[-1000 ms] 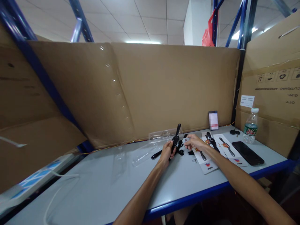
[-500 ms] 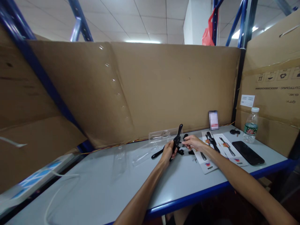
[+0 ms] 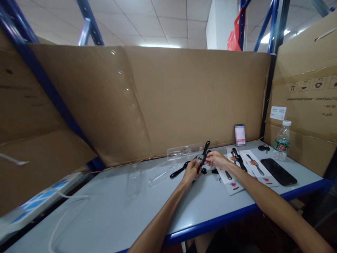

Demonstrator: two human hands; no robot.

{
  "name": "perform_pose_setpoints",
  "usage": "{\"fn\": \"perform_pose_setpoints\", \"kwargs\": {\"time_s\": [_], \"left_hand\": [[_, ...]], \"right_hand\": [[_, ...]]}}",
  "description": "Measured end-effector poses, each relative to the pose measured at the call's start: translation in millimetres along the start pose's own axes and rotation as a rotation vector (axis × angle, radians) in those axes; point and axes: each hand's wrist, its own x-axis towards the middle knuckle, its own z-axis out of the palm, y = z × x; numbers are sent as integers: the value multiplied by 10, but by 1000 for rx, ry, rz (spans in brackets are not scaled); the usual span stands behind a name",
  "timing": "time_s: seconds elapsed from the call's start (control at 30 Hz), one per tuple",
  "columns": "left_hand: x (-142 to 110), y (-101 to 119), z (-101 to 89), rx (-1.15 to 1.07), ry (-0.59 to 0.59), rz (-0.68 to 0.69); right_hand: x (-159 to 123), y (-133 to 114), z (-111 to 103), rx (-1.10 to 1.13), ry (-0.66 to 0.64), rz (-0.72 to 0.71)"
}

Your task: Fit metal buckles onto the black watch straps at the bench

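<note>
My left hand (image 3: 191, 172) is closed around a black watch strap (image 3: 205, 151) that stands up above the grey table (image 3: 118, 207). My right hand (image 3: 217, 159) pinches the same strap from the right, its fingertips touching near the strap's lower part. More black strap pieces (image 3: 179, 171) lie on the table just left of and under my hands. What sits between my right fingertips is too small to make out.
White printed cards (image 3: 233, 182) with straps on them lie right of my hands, beside a black phone (image 3: 278, 171), a water bottle (image 3: 281, 141) and keys (image 3: 263, 148). Clear plastic trays (image 3: 181, 153) lie against the cardboard wall (image 3: 158, 102). A white cable (image 3: 63, 214) runs at the left.
Both hands have drawn together and shifted slightly right. The upright strap has moved right with them, and my right fingers now meet it.
</note>
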Motion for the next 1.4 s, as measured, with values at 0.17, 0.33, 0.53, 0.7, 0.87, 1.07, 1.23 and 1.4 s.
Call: {"fn": "perform_pose_setpoints", "kwargs": {"time_s": [0.17,0.33,0.53,0.7,0.87,1.07,1.23,1.4], "left_hand": [[20,-30,-4,-65,17,-29],[31,-36,-58,-184,65,-61],[55,-39,-109,-225,178,-122],[58,-23,-130,-236,207,-123],[43,-1,-131,-237,222,-115],[30,16,-126,-237,219,-116],[32,11,-124,-217,206,-129],[30,6,-102,-208,208,-125]], "right_hand": [[-26,-56,-55,-515,259,-93],[-147,-174,-200,-1190,363,-214],[-244,-364,-234,-1229,-66,-45],[-315,-418,-231,-1390,-204,61],[-349,-418,-274,-1555,-52,112],[-319,-409,-258,-1472,-37,22],[-257,-319,-168,-1419,-207,41],[-212,-266,-150,-1501,-163,120]]}}
